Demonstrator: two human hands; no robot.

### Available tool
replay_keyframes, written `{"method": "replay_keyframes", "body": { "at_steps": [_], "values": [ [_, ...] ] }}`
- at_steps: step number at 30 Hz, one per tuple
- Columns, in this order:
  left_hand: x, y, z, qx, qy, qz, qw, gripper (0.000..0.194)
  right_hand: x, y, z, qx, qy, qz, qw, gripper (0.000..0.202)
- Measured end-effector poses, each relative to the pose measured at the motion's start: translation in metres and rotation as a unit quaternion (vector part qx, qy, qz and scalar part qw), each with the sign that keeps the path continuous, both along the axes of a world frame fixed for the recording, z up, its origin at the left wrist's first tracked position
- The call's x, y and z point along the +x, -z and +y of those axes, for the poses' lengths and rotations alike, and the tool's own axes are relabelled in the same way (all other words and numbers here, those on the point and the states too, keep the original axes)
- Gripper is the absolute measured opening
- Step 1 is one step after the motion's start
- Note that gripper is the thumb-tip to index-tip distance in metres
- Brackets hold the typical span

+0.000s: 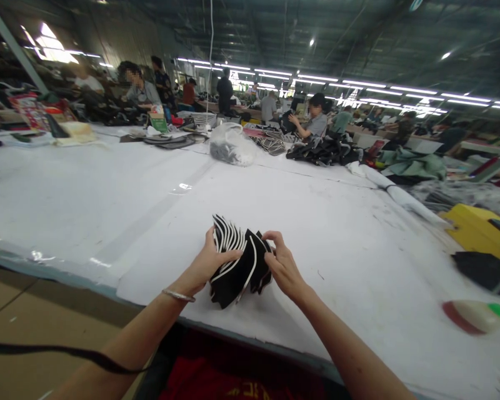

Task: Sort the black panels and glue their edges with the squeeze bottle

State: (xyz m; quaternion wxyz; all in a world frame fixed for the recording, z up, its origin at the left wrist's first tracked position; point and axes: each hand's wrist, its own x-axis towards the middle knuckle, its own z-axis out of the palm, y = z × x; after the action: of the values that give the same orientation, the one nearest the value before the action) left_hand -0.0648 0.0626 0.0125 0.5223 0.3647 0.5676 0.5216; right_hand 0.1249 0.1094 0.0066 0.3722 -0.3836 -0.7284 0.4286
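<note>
A stack of black pieces with white edging (233,272) stands fanned out near the front edge of the white table (150,194). My left hand (210,260) grips its left side, the thumb lying across the front and the fingers hidden behind. On the right side, my right hand (281,261) holds the pieces between curled fingers and thumb. The pieces spread at the top, and their white edges show as curved lines.
A clear plastic bag (232,145) lies at the table's far side, beside a dark pile (325,150). At right are a yellow box (481,230), black cloth (483,270) and a bottle with a green top (477,316). Several people work beyond the table.
</note>
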Motion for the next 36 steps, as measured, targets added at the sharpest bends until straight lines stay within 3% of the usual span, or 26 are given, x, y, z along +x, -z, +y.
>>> {"method": "replay_keyframes", "body": {
  "at_steps": [4, 9, 15, 18, 20, 22, 25, 27, 31, 36],
  "values": [
    [0.001, -0.001, -0.001, 0.002, -0.002, 0.005, 1.0, 0.1, -0.008, -0.009, 0.003, 0.06, 0.024, -0.131, 0.989, 0.017],
    [-0.001, -0.002, -0.001, 0.007, 0.003, -0.021, 1.0, 0.097, -0.018, -0.013, 0.006, 0.02, 0.052, -0.2, 0.978, 0.04],
    [-0.004, -0.001, -0.001, 0.015, 0.003, -0.056, 0.998, 0.091, -0.02, -0.012, 0.01, -0.018, 0.024, -0.166, 0.986, 0.031],
    [-0.006, 0.003, 0.0, 0.021, 0.003, -0.052, 0.998, 0.09, -0.02, -0.014, 0.008, -0.092, 0.013, -0.116, 0.989, 0.024],
    [-0.007, 0.005, 0.0, 0.026, 0.002, -0.047, 0.999, 0.089, -0.021, -0.017, 0.006, -0.118, 0.02, -0.09, 0.989, 0.033],
    [-0.007, 0.006, 0.0, 0.031, 0.004, -0.04, 0.999, 0.088, -0.023, -0.018, 0.006, -0.066, 0.033, -0.12, 0.99, 0.042],
    [-0.006, 0.005, -0.001, 0.038, 0.005, -0.032, 0.999, 0.089, -0.027, -0.019, 0.01, 0.017, 0.038, -0.222, 0.974, 0.026],
    [-0.005, 0.004, -0.001, 0.038, 0.003, -0.025, 0.999, 0.09, -0.031, -0.019, 0.013, 0.019, 0.042, -0.259, 0.965, 0.021],
    [-0.004, 0.003, -0.002, 0.043, 0.009, -0.017, 0.999, 0.09, -0.039, -0.021, 0.017, 0.008, 0.052, -0.289, 0.956, 0.038],
    [-0.005, 0.006, -0.002, 0.036, 0.012, -0.027, 0.999, 0.093, -0.04, -0.02, 0.019, 0.004, 0.027, -0.279, 0.96, 0.032]
  ]
}}
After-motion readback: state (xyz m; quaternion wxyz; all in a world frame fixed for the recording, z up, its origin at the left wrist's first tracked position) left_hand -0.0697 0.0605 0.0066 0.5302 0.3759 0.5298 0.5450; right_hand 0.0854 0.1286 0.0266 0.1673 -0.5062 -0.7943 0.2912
